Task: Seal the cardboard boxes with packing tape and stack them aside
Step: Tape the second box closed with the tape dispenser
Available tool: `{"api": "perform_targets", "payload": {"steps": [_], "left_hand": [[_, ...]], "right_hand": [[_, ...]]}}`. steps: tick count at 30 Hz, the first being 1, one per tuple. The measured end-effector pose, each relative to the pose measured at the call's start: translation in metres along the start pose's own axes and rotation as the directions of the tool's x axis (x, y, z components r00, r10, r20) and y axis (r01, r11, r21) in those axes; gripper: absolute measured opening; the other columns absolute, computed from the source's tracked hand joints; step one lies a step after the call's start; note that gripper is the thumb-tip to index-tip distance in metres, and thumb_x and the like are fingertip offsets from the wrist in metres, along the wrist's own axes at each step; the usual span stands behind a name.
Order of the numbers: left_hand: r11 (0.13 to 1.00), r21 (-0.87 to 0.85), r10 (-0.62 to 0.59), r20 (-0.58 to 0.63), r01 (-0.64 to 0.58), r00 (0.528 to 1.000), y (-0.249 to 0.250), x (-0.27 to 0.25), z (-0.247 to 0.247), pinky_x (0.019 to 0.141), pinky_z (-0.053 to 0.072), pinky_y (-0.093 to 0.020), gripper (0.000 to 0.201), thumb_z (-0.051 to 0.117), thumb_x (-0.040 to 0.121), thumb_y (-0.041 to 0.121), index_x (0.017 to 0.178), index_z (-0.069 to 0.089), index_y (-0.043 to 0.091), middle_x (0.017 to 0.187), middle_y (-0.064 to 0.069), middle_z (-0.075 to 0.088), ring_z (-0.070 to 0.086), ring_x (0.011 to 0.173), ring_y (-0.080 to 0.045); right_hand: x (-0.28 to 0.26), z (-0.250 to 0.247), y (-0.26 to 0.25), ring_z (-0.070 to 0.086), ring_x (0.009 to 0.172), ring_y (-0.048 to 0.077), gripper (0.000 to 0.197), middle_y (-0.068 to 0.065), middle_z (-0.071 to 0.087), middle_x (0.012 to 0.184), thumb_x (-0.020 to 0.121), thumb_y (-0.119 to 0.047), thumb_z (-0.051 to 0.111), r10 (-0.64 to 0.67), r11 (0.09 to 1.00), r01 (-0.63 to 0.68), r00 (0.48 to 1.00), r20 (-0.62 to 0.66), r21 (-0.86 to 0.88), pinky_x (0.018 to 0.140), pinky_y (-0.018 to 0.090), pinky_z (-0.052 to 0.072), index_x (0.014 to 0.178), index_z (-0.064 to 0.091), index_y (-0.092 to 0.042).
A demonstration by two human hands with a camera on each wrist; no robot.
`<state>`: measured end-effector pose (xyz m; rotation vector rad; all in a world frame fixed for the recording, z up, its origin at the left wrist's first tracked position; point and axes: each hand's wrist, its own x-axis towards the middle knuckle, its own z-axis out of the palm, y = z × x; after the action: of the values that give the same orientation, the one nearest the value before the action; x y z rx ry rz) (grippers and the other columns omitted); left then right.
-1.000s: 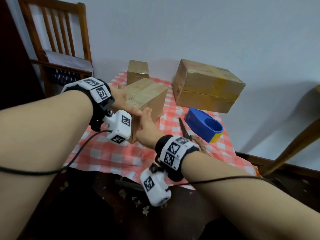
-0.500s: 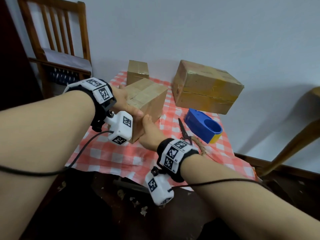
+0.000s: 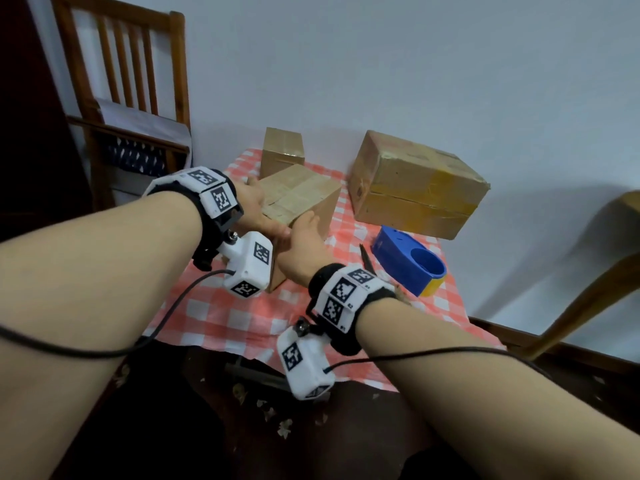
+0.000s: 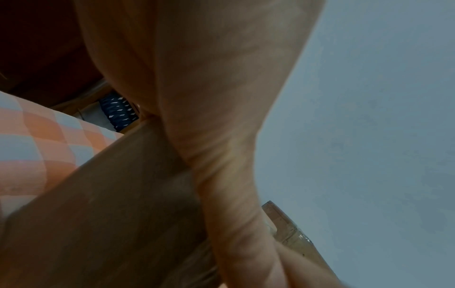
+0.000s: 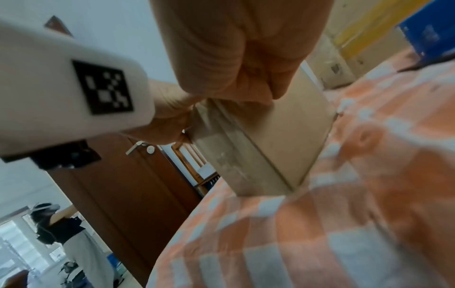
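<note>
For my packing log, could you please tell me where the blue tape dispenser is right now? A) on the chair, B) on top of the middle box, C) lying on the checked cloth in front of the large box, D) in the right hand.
C: the blue tape dispenser lies on the checked cloth in front of the large box, untouched; both hands are on the middle box.

Left hand [image 3: 254,206] and right hand [image 3: 304,244] forward, forearms outstretched, wrists close together
</note>
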<state>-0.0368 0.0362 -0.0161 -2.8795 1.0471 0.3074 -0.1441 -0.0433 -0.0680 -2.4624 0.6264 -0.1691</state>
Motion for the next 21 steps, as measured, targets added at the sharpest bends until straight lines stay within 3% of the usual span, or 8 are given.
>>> {"api": "perform_targets", "payload": {"steps": [3,6,8,10,14,16,18,21], "left_hand": [[1.0,-0.003,-0.026,0.012,0.026,1.0,-0.001,0.002,0.001,0.109,0.028,-0.044,0.139,0.047,0.057,0.086,0.146,-0.008,-0.006,0.153,-0.025,0.022,0.03,0.138,-0.037],[1.0,-0.005,-0.022,0.022,0.022,1.0,-0.003,-0.002,-0.001,0.111,0.028,-0.047,0.148,0.041,0.043,0.092,0.147,-0.005,-0.003,0.153,-0.025,0.022,0.03,0.138,-0.036],[1.0,-0.015,-0.02,-0.003,0.02,1.0,-0.003,-0.003,0.0,0.108,0.031,-0.045,0.143,0.046,0.051,0.09,0.147,-0.005,-0.004,0.151,-0.025,0.026,0.035,0.135,-0.036],[1.0,-0.026,-0.01,-0.017,0.009,1.0,-0.002,-0.003,0.001,0.105,0.034,-0.043,0.138,0.049,0.058,0.086,0.147,-0.005,-0.004,0.149,-0.025,0.03,0.039,0.132,-0.035],[0.999,-0.035,-0.007,-0.02,0.006,1.0,-0.003,-0.002,-0.001,0.105,0.034,-0.043,0.143,0.045,0.049,0.09,0.148,-0.001,-0.002,0.149,-0.024,0.03,0.037,0.133,-0.035],[0.999,-0.053,-0.011,-0.004,0.011,1.0,-0.005,0.0,-0.001,0.108,0.032,-0.046,0.15,0.041,0.04,0.093,0.148,-0.003,-0.001,0.151,-0.025,0.027,0.034,0.136,-0.036],[0.998,-0.064,-0.009,0.005,0.009,1.0,-0.004,0.0,0.002,0.11,0.03,-0.048,0.156,0.038,0.033,0.095,0.148,-0.007,-0.001,0.152,-0.024,0.024,0.031,0.137,-0.036],[0.993,-0.116,-0.031,-0.039,0.027,0.999,-0.003,0.003,0.004,0.108,0.032,-0.045,0.145,0.046,0.05,0.091,0.148,-0.008,-0.002,0.151,-0.024,0.026,0.034,0.135,-0.036]], "right_hand": [[-0.012,0.008,0.003,0.027,0.139,0.035,0.091,0.024,0.002,0.155,0.084,-0.009,0.062,-0.065,0.996,0.067,0.997,0.044,-0.052,0.11,0.036,0.032,0.145,-0.002,0.008],[-0.021,0.006,0.015,0.044,0.123,0.038,0.07,0.025,0.028,0.143,0.084,-0.008,0.058,-0.084,0.983,0.107,0.985,0.153,-0.148,0.092,0.037,0.041,0.14,0.019,0.008],[-0.013,0.0,0.016,0.05,0.117,0.037,0.054,0.022,0.041,0.133,0.083,-0.004,0.055,-0.072,0.993,0.075,0.997,0.035,-0.086,0.088,0.035,0.043,0.131,0.031,0.005],[0.004,-0.005,0.011,0.043,0.126,0.036,0.062,0.022,0.031,0.143,0.084,-0.006,0.054,-0.004,1.0,0.004,0.997,-0.076,0.006,0.101,0.04,0.041,0.138,0.024,0.005],[0.008,0.004,0.008,0.031,0.136,0.034,0.083,0.021,0.011,0.154,0.083,-0.006,0.058,-0.001,0.999,0.001,1.0,-0.01,-0.049,0.109,0.04,0.034,0.145,0.004,0.005],[-0.002,0.011,0.018,0.033,0.135,0.036,0.084,0.024,0.016,0.152,0.082,-0.007,0.061,-0.039,0.991,0.048,0.996,0.074,-0.122,0.106,0.04,0.036,0.144,0.006,0.007],[-0.005,0.008,0.024,0.043,0.127,0.037,0.071,0.025,0.031,0.144,0.083,-0.006,0.056,-0.038,0.987,0.053,0.994,0.102,-0.152,0.097,0.037,0.039,0.141,0.018,0.006],[0.006,-0.004,0.015,0.049,0.12,0.037,0.056,0.023,0.04,0.137,0.085,-0.006,0.052,-0.007,0.998,0.001,0.996,-0.084,-0.068,0.096,0.038,0.045,0.136,0.029,0.002]]}}
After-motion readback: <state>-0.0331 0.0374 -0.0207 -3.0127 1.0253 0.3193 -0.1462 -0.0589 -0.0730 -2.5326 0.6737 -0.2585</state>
